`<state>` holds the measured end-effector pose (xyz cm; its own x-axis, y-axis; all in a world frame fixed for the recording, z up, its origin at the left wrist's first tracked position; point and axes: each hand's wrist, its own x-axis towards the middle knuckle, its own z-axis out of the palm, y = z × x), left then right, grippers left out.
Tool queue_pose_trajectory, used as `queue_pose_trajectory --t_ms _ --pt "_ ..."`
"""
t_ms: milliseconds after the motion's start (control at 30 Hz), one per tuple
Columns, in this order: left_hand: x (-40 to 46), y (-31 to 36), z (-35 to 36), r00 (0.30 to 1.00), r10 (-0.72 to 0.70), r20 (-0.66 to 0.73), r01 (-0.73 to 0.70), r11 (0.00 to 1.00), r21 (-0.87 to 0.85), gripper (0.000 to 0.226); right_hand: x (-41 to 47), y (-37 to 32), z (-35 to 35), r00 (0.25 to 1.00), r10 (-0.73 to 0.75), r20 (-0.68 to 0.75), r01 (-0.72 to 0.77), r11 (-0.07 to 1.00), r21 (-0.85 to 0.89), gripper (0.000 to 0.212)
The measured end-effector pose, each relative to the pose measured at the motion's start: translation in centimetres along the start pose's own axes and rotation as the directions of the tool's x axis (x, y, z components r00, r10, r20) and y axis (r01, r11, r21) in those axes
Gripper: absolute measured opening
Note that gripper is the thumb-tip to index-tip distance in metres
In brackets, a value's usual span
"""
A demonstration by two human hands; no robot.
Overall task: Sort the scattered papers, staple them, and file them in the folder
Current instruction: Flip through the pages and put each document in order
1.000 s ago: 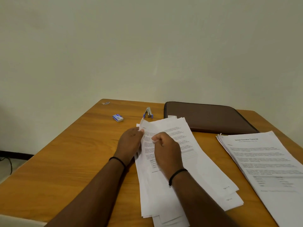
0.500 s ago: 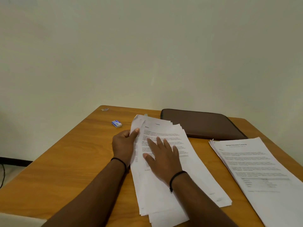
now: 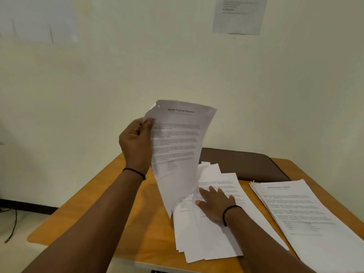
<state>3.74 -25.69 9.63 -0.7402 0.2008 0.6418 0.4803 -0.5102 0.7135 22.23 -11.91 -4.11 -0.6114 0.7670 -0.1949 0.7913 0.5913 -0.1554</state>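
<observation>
My left hand (image 3: 136,143) pinches the upper left edge of a printed sheet (image 3: 177,146) and holds it up in the air above the table, its lower end curling down toward the loose pile. My right hand (image 3: 213,201) lies flat with straight fingers on that loose pile of white papers (image 3: 208,237) in the middle of the wooden table (image 3: 122,213). A second, neater stack of printed papers (image 3: 307,213) lies to the right. The brown folder (image 3: 246,164) lies closed at the back of the table. The stapler is hidden behind the raised sheet.
The table's left half is bare wood. A pale wall rises right behind the table, with a paper notice (image 3: 238,14) pinned high on it. A dark cable (image 3: 12,227) trails on the floor at the left.
My left hand has lifted one sheet off the pile and raised it high. My right hand stays flat on the pile. The view has tilted upward.
</observation>
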Motion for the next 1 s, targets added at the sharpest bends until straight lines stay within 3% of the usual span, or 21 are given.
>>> queue_pose_trajectory --t_ms 67,100,133,167,200,233,300,367,467,567,667,733,800,867,933,1000 --pt "1.1 2.3 -0.4 0.996 0.087 -0.010 -0.087 0.996 -0.013 0.022 -0.5 -0.7 -0.8 0.991 0.000 -0.130 0.027 0.978 0.205 0.032" --pt "1.6 3.0 -0.4 0.995 0.102 -0.004 -0.102 0.995 -0.007 0.022 -0.9 -1.0 -1.5 0.972 0.043 -0.229 0.056 0.912 0.407 0.028" --pt "1.8 3.4 -0.4 0.995 0.099 0.004 -0.099 0.995 0.002 0.022 -1.4 -1.4 -2.6 0.949 0.126 -0.288 0.098 0.753 0.651 0.032" --pt "1.8 3.8 -0.4 0.996 0.087 0.011 -0.087 0.996 0.013 0.023 -2.0 -1.7 -3.7 0.939 0.195 -0.282 0.150 0.507 0.849 0.039" --pt "1.6 3.8 -0.3 0.998 0.062 0.015 -0.062 0.998 0.014 0.024 -2.4 -1.7 -4.9 0.948 0.188 -0.257 0.199 0.278 0.940 0.051" --pt "1.3 3.7 -0.2 0.999 0.028 0.015 -0.028 1.000 0.010 0.028 -2.9 -1.6 -6.1 0.964 0.104 -0.245 0.231 0.133 0.964 0.061" --pt "0.2 2.5 0.0 0.998 -0.058 0.032 0.056 0.997 0.050 0.041 -4.2 -1.5 -8.2 0.952 -0.047 -0.302 0.304 0.049 0.951 0.059" --pt "-1.2 0.5 0.3 0.978 -0.193 0.083 0.182 0.975 0.124 0.046 -4.7 -1.1 -9.5 0.927 -0.061 -0.371 0.376 0.105 0.921 0.042" --pt "-4.2 -3.6 1.4 0.837 -0.526 0.153 0.492 0.845 0.210 0.052 -4.8 1.6 -9.6 0.917 0.060 -0.395 0.346 0.373 0.861 0.020" --pt "-6.2 -7.9 0.8 0.691 -0.719 0.069 0.650 0.660 0.376 0.043 -4.2 5.0 -7.7 0.902 0.203 -0.380 0.144 0.689 0.710 0.016" --pt "-6.8 -10.7 -0.8 0.624 -0.781 -0.022 0.617 0.475 0.627 0.027 -4.2 5.6 -5.0 0.854 0.267 -0.446 -0.169 0.954 0.248 0.035" --pt "-6.6 -11.0 -0.6 0.588 -0.808 -0.039 0.620 0.419 0.664 0.022 -3.9 4.2 -3.1 0.843 0.160 -0.513 -0.147 0.987 0.066 0.045" --pt "-6.3 -10.3 0.4 0.500 -0.866 -0.014 0.701 0.396 0.593 0.021 -3.6 1.6 -2.1 0.870 0.077 -0.486 -0.013 0.991 0.134 0.048" --pt "-6.1 -9.8 1.2 0.412 -0.911 0.016 0.777 0.361 0.516 0.018 -2.7 -1.4 -1.4 0.906 0.051 -0.421 0.014 0.989 0.151 0.062" --pt "-6.0 -9.8 1.4 0.389 -0.919 0.059 0.802 0.369 0.469 0.017 -2.0 -3.7 -1.3 0.923 0.045 -0.382 0.000 0.993 0.119 0.080" --pt "-5.6 -10.8 1.5 0.400 -0.913 0.077 0.798 0.388 0.461 0.012 -1.1 -5.3 -1.2 0.932 0.027 -0.361 -0.002 0.998 0.070 0.074"
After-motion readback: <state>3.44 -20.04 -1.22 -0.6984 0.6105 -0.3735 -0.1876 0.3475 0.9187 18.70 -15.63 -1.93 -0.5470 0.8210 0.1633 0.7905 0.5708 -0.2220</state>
